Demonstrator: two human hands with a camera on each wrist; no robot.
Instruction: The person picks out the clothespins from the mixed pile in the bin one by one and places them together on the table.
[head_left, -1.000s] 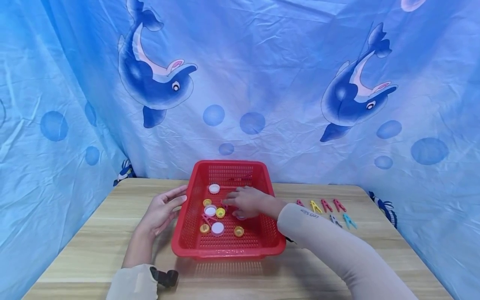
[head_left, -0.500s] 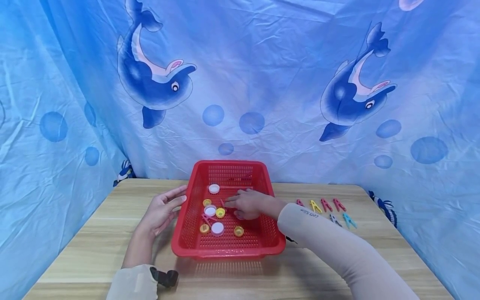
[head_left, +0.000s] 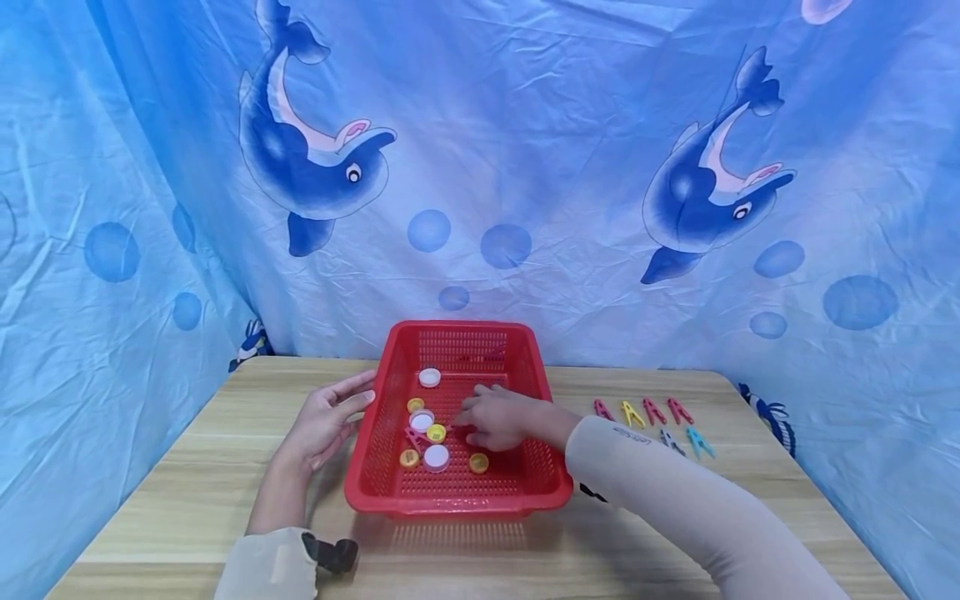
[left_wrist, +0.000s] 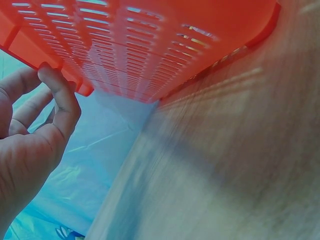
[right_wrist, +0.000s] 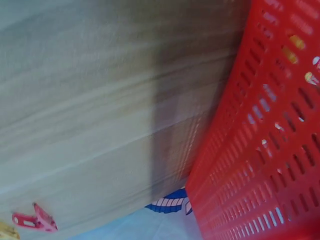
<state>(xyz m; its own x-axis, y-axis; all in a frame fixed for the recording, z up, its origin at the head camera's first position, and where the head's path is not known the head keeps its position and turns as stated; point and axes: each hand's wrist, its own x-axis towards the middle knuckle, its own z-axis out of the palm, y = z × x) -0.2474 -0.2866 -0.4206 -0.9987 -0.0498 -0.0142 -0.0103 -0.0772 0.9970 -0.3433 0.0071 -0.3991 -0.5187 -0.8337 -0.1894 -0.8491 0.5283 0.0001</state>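
Note:
A red plastic basket (head_left: pixel 459 505) stands on the wooden table. My left hand (head_left: pixel 322 425) touches its left rim from outside, with finger and thumb tips against the edge; in the left wrist view that hand (left_wrist: pixel 37 120) is beside the rim. Inside the basket, my right hand (head_left: pixel 497 419) has curled fingers and pinches a pink clothespin (head_left: pixel 453 427), mostly hidden at its fingertips. Left of those fingers lie a yellow bottle cap (head_left: pixel 436 433), another pink clothespin (head_left: pixel 415 439) and a white cap (head_left: pixel 422 421). The right wrist view does not show the hand.
More caps lie in the basket, including a white one (head_left: pixel 437 457) and an amber one (head_left: pixel 478 463). Right of it, several clothespins lie on the table, among them a yellow one (head_left: pixel 632 414) and a turquoise one (head_left: pixel 700 443). A blue dolphin curtain (head_left: pixel 465 183) hangs behind.
The right hand has drawn slightly nearer and lower in the basket. The pink clothespin at its fingertips has become mostly hidden. The yellow cap has shifted slightly left and nearer. The left hand stays put.

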